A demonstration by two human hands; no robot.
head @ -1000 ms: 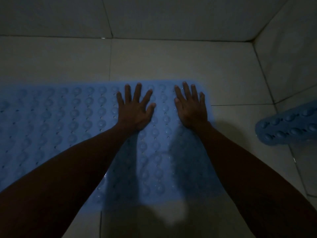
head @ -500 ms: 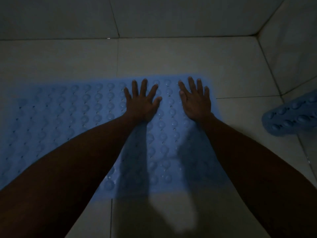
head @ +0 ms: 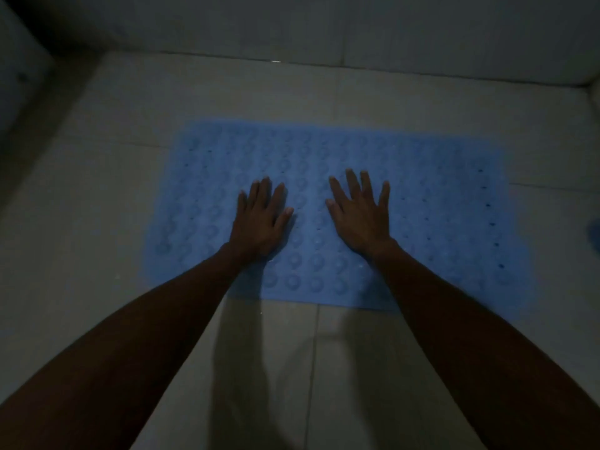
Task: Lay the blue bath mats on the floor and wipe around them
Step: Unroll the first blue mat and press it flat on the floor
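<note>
A blue bath mat [head: 438,203] with rows of round bumps and small holes lies flat on the pale tiled floor [head: 292,92]. My left hand [head: 261,219] rests palm down on the mat's middle, fingers spread. My right hand [head: 362,212] lies flat beside it, a little to the right, fingers also apart. Neither hand holds anything. A sliver of a second blue mat [head: 594,232] shows at the right edge of the view.
Tiled walls [head: 324,24] rise at the far side and at the right, meeting in the far right corner. A dark upright surface [head: 19,76] stands at the far left. The room is dim. Bare floor tiles lie on every side of the mat.
The view has swung left and back, so the whole mat now shows. Both hands have slid from the mat's far right end to its middle. The second mat has nearly left the view.
</note>
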